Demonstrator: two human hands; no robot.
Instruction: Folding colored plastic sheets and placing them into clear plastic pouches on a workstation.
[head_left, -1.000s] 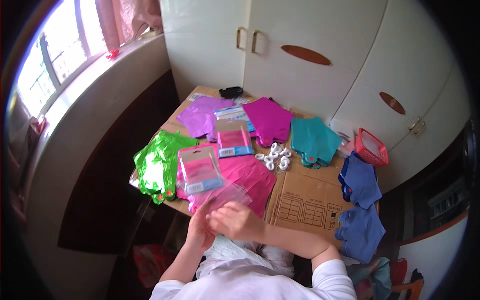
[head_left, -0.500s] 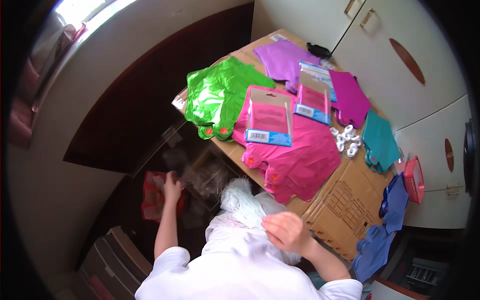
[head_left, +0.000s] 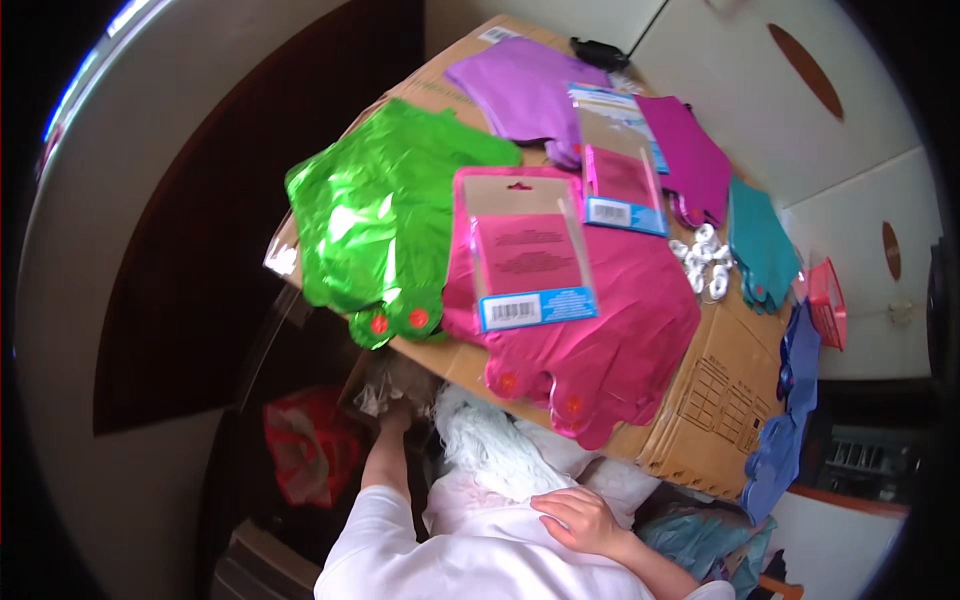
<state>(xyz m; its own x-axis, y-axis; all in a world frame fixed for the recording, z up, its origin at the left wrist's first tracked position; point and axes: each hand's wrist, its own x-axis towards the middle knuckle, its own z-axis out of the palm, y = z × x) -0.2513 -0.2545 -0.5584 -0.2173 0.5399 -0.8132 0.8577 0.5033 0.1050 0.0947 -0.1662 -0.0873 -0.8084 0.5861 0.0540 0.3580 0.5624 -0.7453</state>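
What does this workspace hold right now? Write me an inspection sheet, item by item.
Surface: flattened brown cardboard serves as the tabletop.
Job's things: left hand reaches down below the cardboard's edge at a crumpled clear plastic wrapper; right hand rests on the white clothing at the lap.
Clutter: green foil balloon, pink foil balloons, two carded packets, purple, magenta, teal and blue balloons, white clips.
Hands: both bare; left grip unclear.
Cables: nothing seen.
Surroundings: white cupboards, red bag on the floor.
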